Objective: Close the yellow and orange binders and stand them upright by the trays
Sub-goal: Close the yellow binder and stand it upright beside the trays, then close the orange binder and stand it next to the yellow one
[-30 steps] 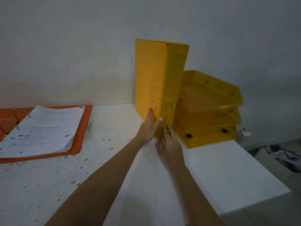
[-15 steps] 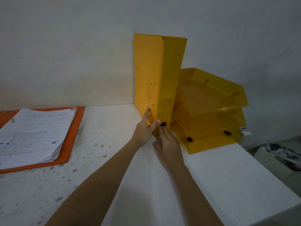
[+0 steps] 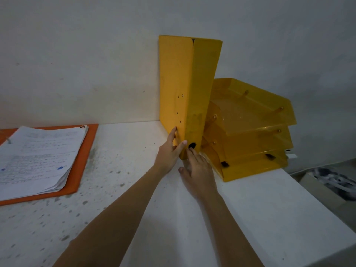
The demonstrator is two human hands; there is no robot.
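The closed yellow binder (image 3: 185,89) stands upright against the wall, its right side touching the stacked yellow trays (image 3: 250,132). My left hand (image 3: 169,153) grips its lower left cover and spine edge. My right hand (image 3: 198,170) rests on the table at the spine's foot, fingertips by the black finger hole. The orange binder (image 3: 84,151) lies open and flat at the left, with a thick stack of papers (image 3: 38,158) on it.
The speckled white table (image 3: 125,189) runs along a white wall. Its right edge drops off past the trays, where a box with dark clutter (image 3: 331,182) sits on the floor.
The yellow binder has been pushed back to the wall and against the trays. Both hands followed it, and my right hand has slid down off the spine toward the table.
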